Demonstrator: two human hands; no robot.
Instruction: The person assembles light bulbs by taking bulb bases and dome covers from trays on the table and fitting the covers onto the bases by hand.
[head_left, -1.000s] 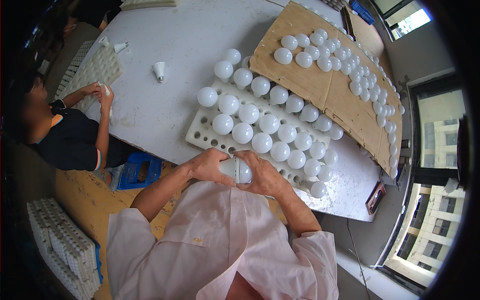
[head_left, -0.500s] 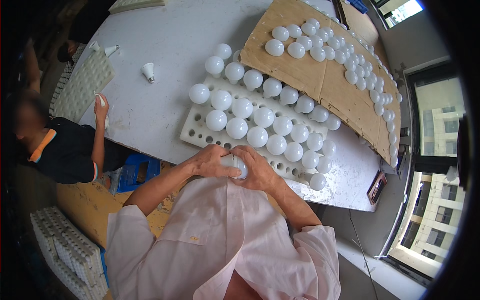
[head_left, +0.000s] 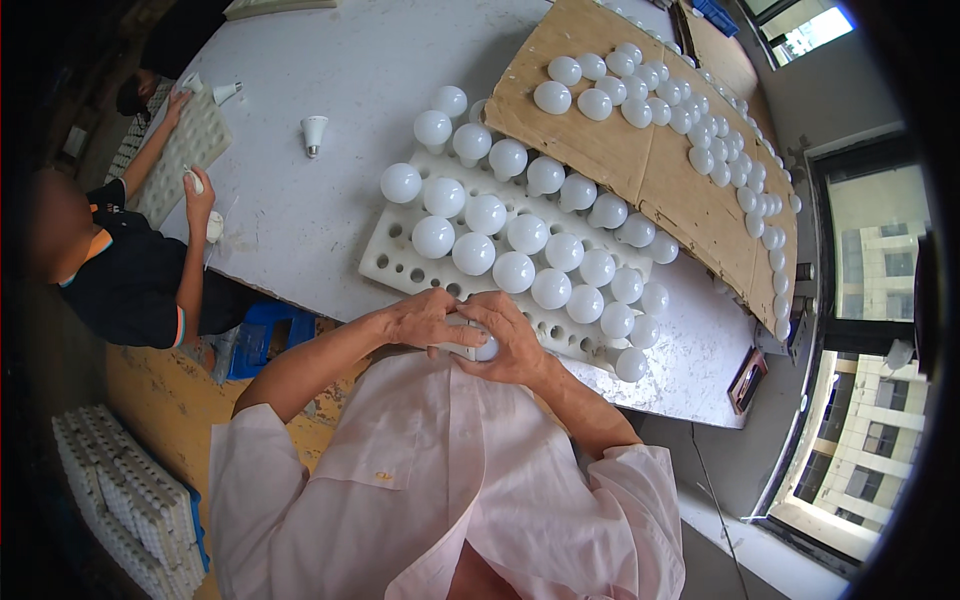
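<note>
Close to my chest, at the table's near edge, both my hands hold one white light bulb [head_left: 487,349]. My left hand [head_left: 420,320] is closed around its left side, and my right hand [head_left: 508,337] wraps the other side with the fingers over the top. Most of the bulb is hidden by the fingers; a rounded white part shows between them. Just beyond my hands lies a white foam tray [head_left: 377,264] with rows of holes. Several round white bulbs [head_left: 473,254] stand in it, and some holes along its near edge hold nothing.
A brown cardboard sheet [head_left: 590,150] bearing many bulbs overlaps the tray's far side. On the white table [head_left: 290,220] lies one bulb [head_left: 314,135]. To the left, a co-worker [head_left: 125,270] handles bulbs by another foam tray [head_left: 208,145]. A blue stool [head_left: 262,335] and stacked trays [head_left: 125,500] stand below.
My fingers have shifted a little around the bulb, which stays in the same place. The co-worker's far arm has reached out to a bulb at the other tray.
</note>
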